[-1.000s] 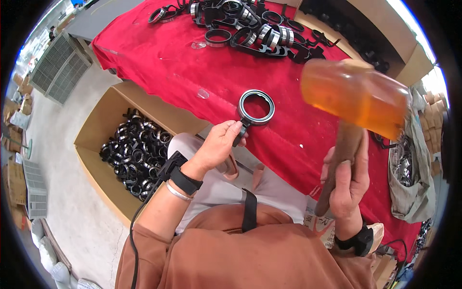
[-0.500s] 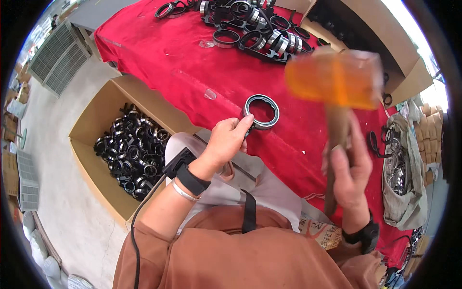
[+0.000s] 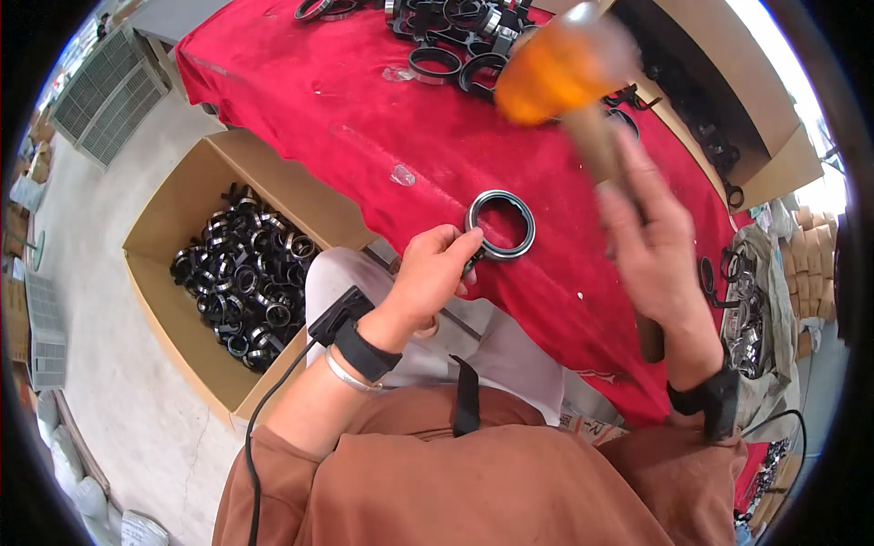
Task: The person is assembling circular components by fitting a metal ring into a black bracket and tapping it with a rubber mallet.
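My left hand [image 3: 435,268] pinches a round black and silver ring [image 3: 530,238] by a short dark part at its lower left. The ring rests at the near side of the table covered with red cloth [image 3: 364,136]. My right hand [image 3: 651,246] is wrapped round the wooden handle of a mallet [image 3: 560,68], whose orange, translucent head is raised up and away from the ring. The mallet head is smeared by motion. Fingers of my left hand partly hide the ring's dark part.
A cardboard box [image 3: 173,314] full of small black and silver clamp-like parts [image 3: 246,278] stands on the floor at left. More rings [image 3: 435,62] are heaped at the table's far side. At right are another open carton [image 3: 756,100] and a cloth sack [image 3: 774,364] with similar parts.
The mallet has swung up and to the left, its head tilting over. My right hand has moved up with it. My left hand and the ring have barely shifted.
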Motion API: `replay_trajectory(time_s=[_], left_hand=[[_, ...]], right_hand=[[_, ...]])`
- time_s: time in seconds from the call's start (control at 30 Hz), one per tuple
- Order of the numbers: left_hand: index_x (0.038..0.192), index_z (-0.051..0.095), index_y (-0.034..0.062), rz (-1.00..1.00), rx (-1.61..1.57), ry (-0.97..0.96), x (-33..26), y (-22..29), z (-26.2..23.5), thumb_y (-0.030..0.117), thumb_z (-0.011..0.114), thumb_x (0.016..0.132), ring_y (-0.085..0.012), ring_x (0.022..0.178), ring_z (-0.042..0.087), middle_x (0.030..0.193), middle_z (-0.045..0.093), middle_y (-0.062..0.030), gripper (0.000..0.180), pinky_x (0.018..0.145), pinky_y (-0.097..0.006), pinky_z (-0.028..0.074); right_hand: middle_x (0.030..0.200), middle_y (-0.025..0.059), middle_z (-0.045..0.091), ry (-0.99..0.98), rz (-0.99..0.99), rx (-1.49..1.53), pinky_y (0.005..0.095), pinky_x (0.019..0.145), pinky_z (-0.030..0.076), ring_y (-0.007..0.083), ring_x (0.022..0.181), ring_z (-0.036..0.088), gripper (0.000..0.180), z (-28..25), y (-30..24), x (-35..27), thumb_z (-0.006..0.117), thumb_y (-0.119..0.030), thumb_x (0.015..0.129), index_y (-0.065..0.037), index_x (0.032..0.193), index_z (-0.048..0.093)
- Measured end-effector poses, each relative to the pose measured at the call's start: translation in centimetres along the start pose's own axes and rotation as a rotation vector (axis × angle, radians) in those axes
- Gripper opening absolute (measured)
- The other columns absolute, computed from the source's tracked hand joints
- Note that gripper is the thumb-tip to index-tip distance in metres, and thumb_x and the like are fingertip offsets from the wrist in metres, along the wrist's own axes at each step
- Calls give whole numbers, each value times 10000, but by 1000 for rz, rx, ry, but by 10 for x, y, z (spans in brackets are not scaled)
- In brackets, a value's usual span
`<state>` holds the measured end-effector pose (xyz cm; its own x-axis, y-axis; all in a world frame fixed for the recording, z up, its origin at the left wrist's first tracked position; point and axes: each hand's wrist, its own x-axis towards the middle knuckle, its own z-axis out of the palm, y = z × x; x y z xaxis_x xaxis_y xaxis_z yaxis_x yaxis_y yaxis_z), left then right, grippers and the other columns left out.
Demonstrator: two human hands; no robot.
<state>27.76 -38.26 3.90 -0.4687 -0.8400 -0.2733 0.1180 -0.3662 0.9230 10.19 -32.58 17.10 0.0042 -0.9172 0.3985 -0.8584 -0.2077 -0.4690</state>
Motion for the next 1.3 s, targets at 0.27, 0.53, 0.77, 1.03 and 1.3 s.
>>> replay_trajectory(time_s=[0.27,0.53,0.77,1.03,1.3], left_hand=[[660,536,31,29,106,66,-4,1,10,324,543,870,-80,439,448,508,491,-24,360,416,-238,375],[655,541,38,35,121,77,1,-5,2,326,543,870,-79,445,461,517,492,-19,359,397,-243,365],[693,571,65,-81,-185,36,-1,6,6,295,600,845,-74,452,483,572,519,6,277,406,-196,369],[681,582,65,-52,-236,100,-1,-5,5,296,612,834,-76,460,486,579,530,7,279,408,-198,364],[686,570,49,13,-241,60,8,-5,7,325,622,824,-91,454,501,578,532,-16,313,403,-206,378]], right_hand=[[758,97,592,-114,328,8,311,681,478,162,682,576,454,15,28,-55,472,-98,893,-63,1335,374],[892,8,544,-89,383,333,188,504,397,29,546,422,476,-19,-6,-16,495,-90,890,-69,1348,363],[1205,201,534,-330,119,104,327,942,387,263,1159,488,436,0,1,-1,499,-112,888,-6,1299,400],[671,-14,466,-52,379,539,164,428,367,26,480,410,473,-18,-22,2,429,-146,916,-104,1375,321],[660,23,504,-211,758,595,222,449,433,79,490,479,494,4,15,-51,411,-176,926,-135,1397,269]])
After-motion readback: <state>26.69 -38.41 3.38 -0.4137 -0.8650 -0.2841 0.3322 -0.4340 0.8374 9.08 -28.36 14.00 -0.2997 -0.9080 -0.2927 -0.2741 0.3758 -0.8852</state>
